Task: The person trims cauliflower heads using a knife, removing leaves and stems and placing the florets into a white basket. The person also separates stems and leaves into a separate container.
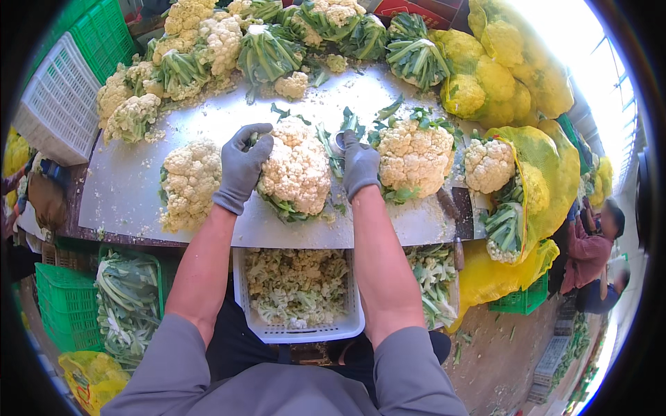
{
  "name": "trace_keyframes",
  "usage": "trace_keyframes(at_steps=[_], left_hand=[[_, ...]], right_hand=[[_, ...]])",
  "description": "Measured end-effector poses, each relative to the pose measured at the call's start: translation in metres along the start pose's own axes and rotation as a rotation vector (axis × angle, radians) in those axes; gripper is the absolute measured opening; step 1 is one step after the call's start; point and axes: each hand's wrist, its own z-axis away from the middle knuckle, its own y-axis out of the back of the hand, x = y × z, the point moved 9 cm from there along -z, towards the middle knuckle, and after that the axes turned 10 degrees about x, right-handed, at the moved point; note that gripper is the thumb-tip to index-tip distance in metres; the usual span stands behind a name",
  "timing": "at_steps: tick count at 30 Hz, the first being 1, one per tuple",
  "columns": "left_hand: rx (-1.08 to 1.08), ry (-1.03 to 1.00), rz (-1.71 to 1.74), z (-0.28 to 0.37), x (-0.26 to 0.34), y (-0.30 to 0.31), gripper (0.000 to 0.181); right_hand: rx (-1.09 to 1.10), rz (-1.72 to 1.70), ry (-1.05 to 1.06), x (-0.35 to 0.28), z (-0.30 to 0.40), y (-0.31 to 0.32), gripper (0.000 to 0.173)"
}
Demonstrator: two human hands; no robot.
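A trimmed cauliflower head (295, 165) with some green leaves stands on the pale metal tabletop (125, 192) before me. My left hand (243, 164), in a grey glove, grips its upper left side, thumb and forefinger pinched at the leaves. Just right of the head, my gloved right hand (360, 160) is closed on a small ring-shaped metal tool (339, 141), partly hidden by the fingers. Loose leaf pieces (352, 120) lie around that tool. Another cauliflower (191, 182) rests to the left, and a larger cauliflower (415, 156) sits right of my right hand.
Untrimmed cauliflowers (270, 54) line the table's far side. Yellow mesh sacks (541, 177) of cauliflower crowd the right. Below the table edge sits a white crate (299, 333) of florets. A green crate (67, 307) stands lower left. Other people (593, 244) work at far right.
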Motion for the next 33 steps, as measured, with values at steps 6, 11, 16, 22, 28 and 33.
trace_keyframes(at_steps=[6,11,16,22,28,33], left_hand=[[0.025,-0.006,-0.058,-0.005,-0.004,0.003,0.022],[0.079,-0.11,-0.075,-0.008,0.005,0.002,0.015],[0.009,-0.179,-0.206,-0.015,-0.01,0.002,0.028],[-0.038,0.185,0.23,-0.02,-0.034,-0.002,0.031],[0.035,0.271,0.365,-0.021,-0.04,0.007,0.026],[0.061,0.207,0.293,-0.015,-0.031,0.006,0.029]], right_hand=[[-0.372,-0.209,0.107,-0.05,0.071,-0.016,0.042],[-0.041,-0.296,-0.153,0.06,0.041,0.045,0.044],[-0.134,-0.311,0.145,-0.03,0.079,0.034,0.044],[-0.21,-0.165,0.116,0.038,0.052,0.05,0.054],[-0.156,-0.362,0.003,0.025,0.076,0.067,0.047],[-0.038,0.035,0.301,0.031,0.064,0.062,0.047]])
